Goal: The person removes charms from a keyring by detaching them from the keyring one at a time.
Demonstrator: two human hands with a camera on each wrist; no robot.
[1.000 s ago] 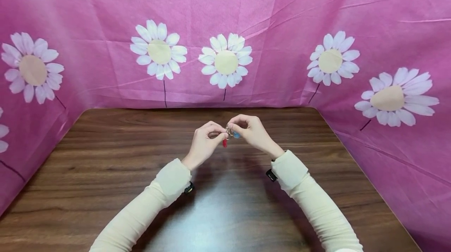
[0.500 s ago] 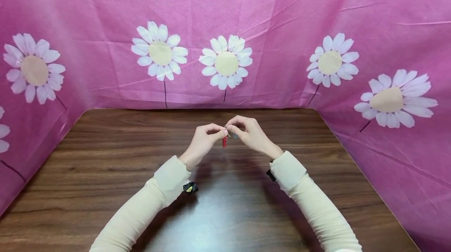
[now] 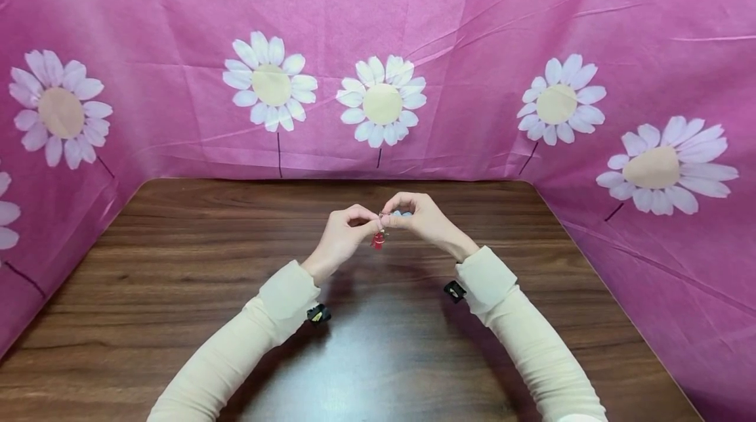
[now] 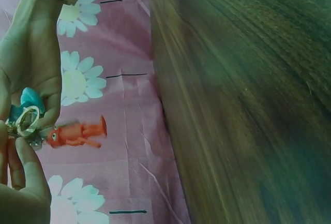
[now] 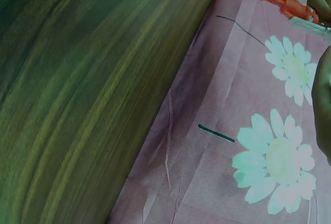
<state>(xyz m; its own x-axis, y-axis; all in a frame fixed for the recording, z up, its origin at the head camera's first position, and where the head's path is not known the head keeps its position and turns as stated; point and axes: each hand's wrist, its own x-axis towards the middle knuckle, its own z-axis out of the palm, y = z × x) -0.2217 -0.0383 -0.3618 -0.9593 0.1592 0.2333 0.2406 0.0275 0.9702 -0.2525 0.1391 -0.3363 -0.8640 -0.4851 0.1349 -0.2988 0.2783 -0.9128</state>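
L hand (image 3: 338,239) & R hand (image 3: 426,222) both pinching gold keyring (image 4: 28,120); red figurine charm (image 4: 77,134) hangs just below fingertips, blue charm (image 4: 32,100) by R palm.

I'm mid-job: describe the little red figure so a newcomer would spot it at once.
Start at the brown wooden table and find the left hand and right hand coming together above it. Just below their meeting point hangs the small red figure. Its red body and legs set it apart from the blue charm and gold-coloured ring.
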